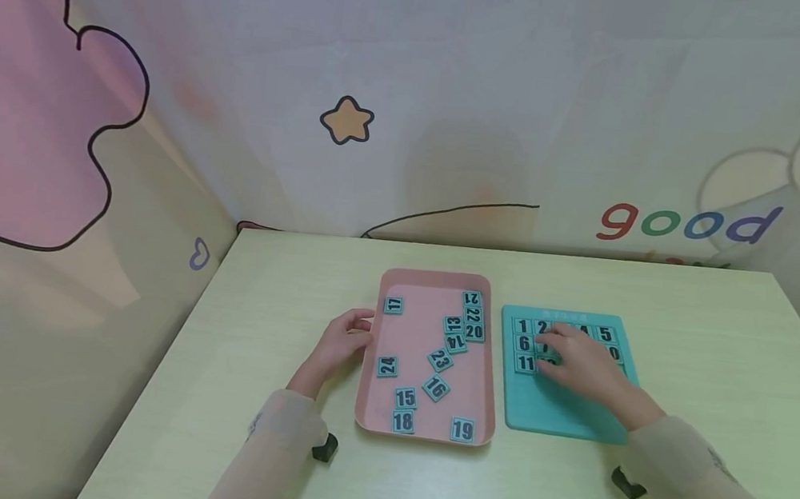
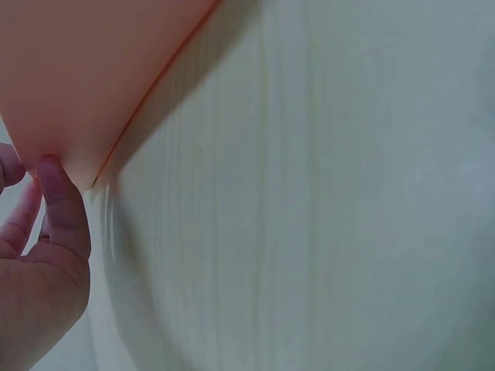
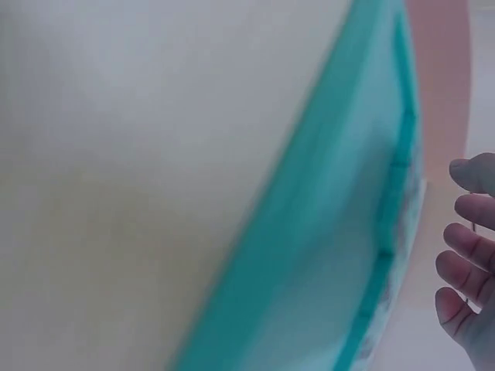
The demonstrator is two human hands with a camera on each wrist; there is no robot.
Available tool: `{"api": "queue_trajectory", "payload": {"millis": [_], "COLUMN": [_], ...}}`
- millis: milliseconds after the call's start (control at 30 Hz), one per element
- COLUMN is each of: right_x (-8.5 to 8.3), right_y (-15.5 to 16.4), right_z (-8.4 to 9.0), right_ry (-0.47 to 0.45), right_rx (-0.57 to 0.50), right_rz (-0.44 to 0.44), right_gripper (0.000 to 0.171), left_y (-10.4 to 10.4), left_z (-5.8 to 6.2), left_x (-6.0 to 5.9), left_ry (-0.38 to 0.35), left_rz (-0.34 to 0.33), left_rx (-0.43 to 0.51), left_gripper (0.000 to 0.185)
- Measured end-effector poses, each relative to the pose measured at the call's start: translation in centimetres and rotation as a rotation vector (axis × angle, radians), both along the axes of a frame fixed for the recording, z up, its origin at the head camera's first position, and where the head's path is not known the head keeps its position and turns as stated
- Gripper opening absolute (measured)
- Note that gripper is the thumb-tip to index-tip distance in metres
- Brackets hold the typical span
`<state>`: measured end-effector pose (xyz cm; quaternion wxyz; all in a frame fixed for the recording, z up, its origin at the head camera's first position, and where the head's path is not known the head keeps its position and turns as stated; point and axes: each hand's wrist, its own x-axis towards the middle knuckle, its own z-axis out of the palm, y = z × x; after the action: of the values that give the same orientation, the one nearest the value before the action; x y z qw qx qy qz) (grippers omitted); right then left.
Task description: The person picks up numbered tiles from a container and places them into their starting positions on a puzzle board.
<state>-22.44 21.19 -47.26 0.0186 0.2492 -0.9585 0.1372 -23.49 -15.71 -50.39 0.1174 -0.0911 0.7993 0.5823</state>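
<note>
At the left rim of the pink tray [image 1: 411, 283], my left hand [image 1: 342, 340] touches the edge with thumb and fingertips. In the left wrist view the thumb [image 2: 63, 205] lies against the tray's outer wall [image 2: 85, 77]. My right hand [image 1: 586, 365] is over the teal number board [image 1: 543, 412], fingers spread apart. Nothing shows between those fingers [image 3: 468, 247] in the right wrist view. Rows of number tiles fill the board's upper part, among them the 1 tile [image 1: 523, 326] and the 11 tile [image 1: 525, 363]. The hand hides several others.
Loose number tiles lie in the tray, such as 17 [image 1: 393, 305], 24 [image 1: 387, 366], 16 [image 1: 436, 387] and 19 [image 1: 462, 430]. Tiles 21, 22 and 20 [image 1: 475, 332] line its right side. The pale table [image 1: 420, 492] meets a printed backdrop [image 1: 459, 86] behind.
</note>
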Motion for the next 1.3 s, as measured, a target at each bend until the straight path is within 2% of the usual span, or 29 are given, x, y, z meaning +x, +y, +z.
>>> {"api": "queue_trajectory", "payload": {"millis": [200,400,633,867,933,1100,1300], "right_x": [-0.7,-1.4,-2.3,-3.4,-3.8,-4.8,-5.3], "right_y": [-1.9,-3.8,-6.1,-7.6,-7.9,-8.9,-10.3], "right_z": [1.6,2.4,2.3,1.6,1.3,0.3,0.0], "right_ry": [-0.046,-0.033,-0.013,0.036,0.08,0.107,0.025], "right_rx": [-0.027,-0.042,-0.093,-0.13,-0.12,-0.054,0.058], "right_rz": [0.015,0.046,0.075,0.151,0.176,0.178,0.138], "right_gripper": [0.037,0.035,0.028,0.024,0.023,0.024,0.028], "left_y": [0.0,0.0,0.0,0.1,0.1,0.0,0.0], "left_z": [0.1,0.1,0.2,0.3,0.2,0.3,0.4], "left_x": [0.0,0.0,0.1,0.1,0.1,0.1,0.1], "left_ry": [0.01,0.019,0.014,-0.001,-0.001,-0.003,-0.016], "left_rz": [0.003,0.012,0.007,0.004,0.003,0.005,0.002], "left_rx": [0.0,0.01,0.004,-0.005,-0.003,-0.002,-0.017], "left_gripper": [0.039,0.039,0.039,0.04,0.04,0.04,0.04]}}
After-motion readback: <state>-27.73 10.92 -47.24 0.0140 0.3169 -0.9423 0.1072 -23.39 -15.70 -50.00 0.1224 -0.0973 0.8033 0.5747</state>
